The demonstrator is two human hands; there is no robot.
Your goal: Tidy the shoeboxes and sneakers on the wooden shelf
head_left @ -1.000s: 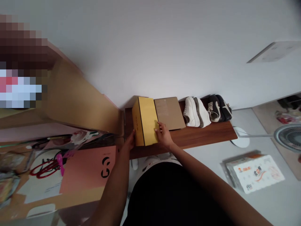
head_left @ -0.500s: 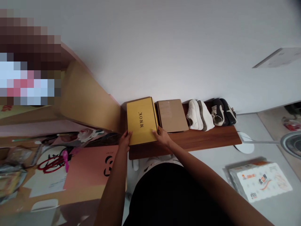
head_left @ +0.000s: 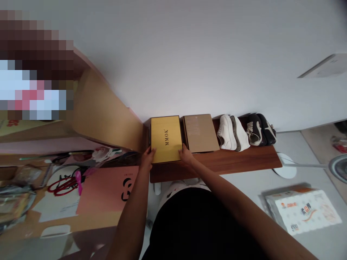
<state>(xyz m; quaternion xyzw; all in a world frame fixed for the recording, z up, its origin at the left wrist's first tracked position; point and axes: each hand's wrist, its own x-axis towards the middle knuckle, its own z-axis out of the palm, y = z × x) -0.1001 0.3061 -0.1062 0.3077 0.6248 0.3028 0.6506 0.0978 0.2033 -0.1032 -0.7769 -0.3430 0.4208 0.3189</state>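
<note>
A yellow shoe box (head_left: 166, 139) printed MMOK lies flat on the left end of a low brown wooden shelf (head_left: 238, 160) against the white wall. My left hand (head_left: 148, 160) grips its near left corner. My right hand (head_left: 185, 156) grips its near right corner. A plain brown cardboard box (head_left: 200, 133) lies right beside the yellow box, on its right.
A pair of white sneakers (head_left: 233, 132) and a pair of dark shoes (head_left: 260, 129) stand further right on the shelf. A pink bag (head_left: 108, 189) and clutter lie at left beside a cardboard panel (head_left: 100, 112). A tissue pack (head_left: 303, 209) and fan base (head_left: 286, 166) sit on the floor at right.
The yellow box went from standing on its side to lying flat with its lid up, and both hands slid to its near corners and set it against the brown box.
</note>
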